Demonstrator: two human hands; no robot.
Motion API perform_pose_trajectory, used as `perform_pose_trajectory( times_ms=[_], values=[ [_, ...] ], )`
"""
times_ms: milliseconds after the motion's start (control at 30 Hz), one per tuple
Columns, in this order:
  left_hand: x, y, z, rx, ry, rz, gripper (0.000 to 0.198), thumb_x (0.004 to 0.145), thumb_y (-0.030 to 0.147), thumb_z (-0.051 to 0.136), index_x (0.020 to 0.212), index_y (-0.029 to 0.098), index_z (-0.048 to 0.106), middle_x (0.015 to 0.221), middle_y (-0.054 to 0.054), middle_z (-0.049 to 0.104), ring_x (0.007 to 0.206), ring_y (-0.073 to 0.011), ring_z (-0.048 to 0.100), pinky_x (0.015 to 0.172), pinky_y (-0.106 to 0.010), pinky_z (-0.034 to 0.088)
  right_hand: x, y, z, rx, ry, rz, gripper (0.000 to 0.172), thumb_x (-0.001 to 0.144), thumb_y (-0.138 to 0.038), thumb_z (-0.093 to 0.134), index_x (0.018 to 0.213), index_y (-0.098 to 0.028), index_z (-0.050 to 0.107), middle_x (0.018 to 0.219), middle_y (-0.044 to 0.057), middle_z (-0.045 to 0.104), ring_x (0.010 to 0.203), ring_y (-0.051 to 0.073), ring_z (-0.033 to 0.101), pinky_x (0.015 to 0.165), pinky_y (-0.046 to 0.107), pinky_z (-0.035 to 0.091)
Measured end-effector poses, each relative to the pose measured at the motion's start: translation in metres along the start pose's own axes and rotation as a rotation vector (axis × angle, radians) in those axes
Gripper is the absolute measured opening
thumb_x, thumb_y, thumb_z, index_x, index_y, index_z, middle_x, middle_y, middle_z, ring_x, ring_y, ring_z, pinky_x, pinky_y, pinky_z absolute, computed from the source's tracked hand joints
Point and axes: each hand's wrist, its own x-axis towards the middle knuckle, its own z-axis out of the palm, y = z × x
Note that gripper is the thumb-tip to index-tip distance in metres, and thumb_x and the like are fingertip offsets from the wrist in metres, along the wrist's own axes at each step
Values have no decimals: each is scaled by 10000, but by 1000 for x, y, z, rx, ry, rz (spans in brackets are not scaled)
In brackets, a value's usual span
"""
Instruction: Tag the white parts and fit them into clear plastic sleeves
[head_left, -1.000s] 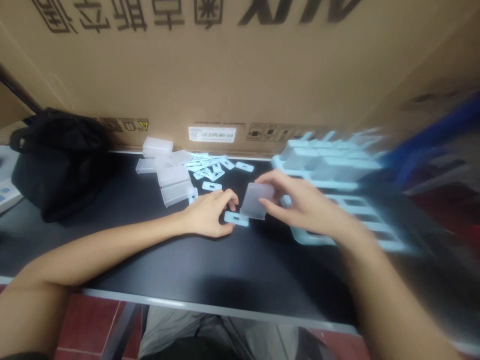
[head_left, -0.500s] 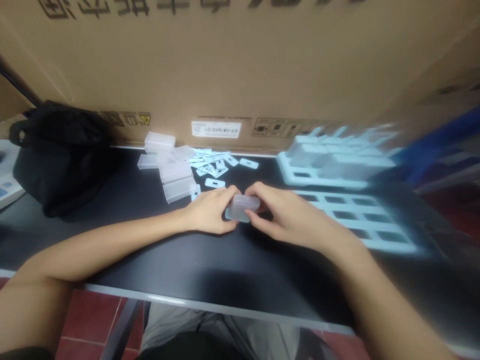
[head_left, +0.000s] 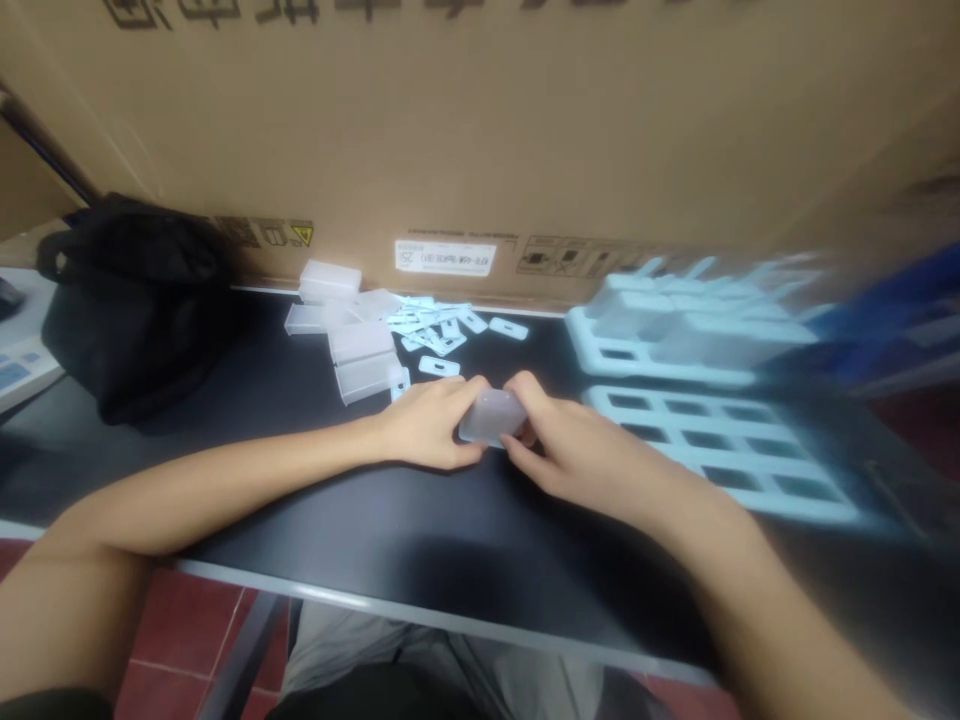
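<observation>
Between both hands, above the black table, is a translucent ice pop mould cup (head_left: 493,417). My left hand (head_left: 436,424) is closed on its left side, fingers at the far edge and thumb near the bottom. Gripping the right side, my right hand (head_left: 559,440) has its thumb low on the cup and its index finger on top. A pale blue edge shows along the lower left of the cup; whether it is a separate lid I cannot tell. Just beyond the left hand lie several small pale blue slotted lids (head_left: 439,367) and a stack of translucent mould cups (head_left: 362,360).
A pale blue frame with rectangular openings (head_left: 705,440) lies at the right. Behind it stands a similar frame holding several moulds with sticks (head_left: 697,320). A black bag (head_left: 135,310) sits at the left, and a large cardboard box (head_left: 480,140) walls off the back.
The cup has tilted so more of its broad face shows, and the blue piece at its left edge is less visible. Both hands keep hold. The whole view has shifted slightly.
</observation>
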Motion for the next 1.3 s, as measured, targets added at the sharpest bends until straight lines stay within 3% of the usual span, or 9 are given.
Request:
perform_pose_trajectory(
  times_ms=[167,300,500,600,700,833,1000,1167,1300],
  values=[
    [-3,0,0,-45,18,5,439,918,519,626,1216,233,478,1112,-82,662,962,-281,681,781,-403,555,2,-5,0,-45,-24,36,183,934,-230,479,962,-263,301,846,22,667,694,218,660,560,291,372],
    [-6,-2,6,-85,149,46,607,929,471,623,1411,251,328,1309,-118,615,961,-252,708,739,-378,562,0,-2,-3,-11,-34,-31,150,933,-214,461,1015,-258,344,869,31,679,730,222,672,578,287,393],
    [-6,-7,12,-42,185,233,461,995,423,563,1391,272,381,1219,-78,672,985,-223,708,799,-349,568,1,30,-17,47,-25,-69,382,934,-184,441,1312,-221,398,920,34,708,775,201,684,679,295,480],
    [-5,-8,13,-20,191,292,453,1002,421,559,1393,258,398,1200,-82,676,1009,-225,702,812,-342,568,27,45,-28,9,61,-67,230,928,-197,446,1149,-214,507,954,61,727,821,206,681,758,321,498],
    [-4,-8,15,-7,206,366,429,1002,417,551,1368,235,422,1092,-64,683,945,-212,696,784,-329,560,66,40,-35,-27,106,-120,126,898,-193,498,1005,-212,562,950,72,734,832,207,671,770,318,483],
    [-3,-8,18,-10,217,394,385,991,405,551,1312,217,455,1010,-44,679,870,-195,685,710,-302,532,119,13,-33,-88,108,-218,207,885,-155,513,1079,-183,578,1033,88,716,879,204,644,787,310,464],
    [-2,-9,20,-50,191,376,419,975,415,566,1330,215,467,1100,-68,698,969,-211,702,774,-311,540,170,-4,-21,-275,32,-200,310,867,-134,563,1176,-140,591,1214,161,673,1015,261,626,818,338,442],
    [-2,-8,18,-51,145,351,508,995,429,559,1435,204,443,1176,-91,702,1063,-227,698,812,-312,541,190,1,-17,-338,-50,-205,243,834,-88,565,1049,-147,660,1111,150,703,943,256,630,764,331,416],
    [-3,-1,9,75,27,319,494,1035,429,519,1504,286,454,1095,-48,720,1007,-214,699,671,-274,496,185,0,-24,-361,-81,-213,179,811,-83,574,934,-169,672,1011,121,713,879,232,623,737,315,398]
  ],
)
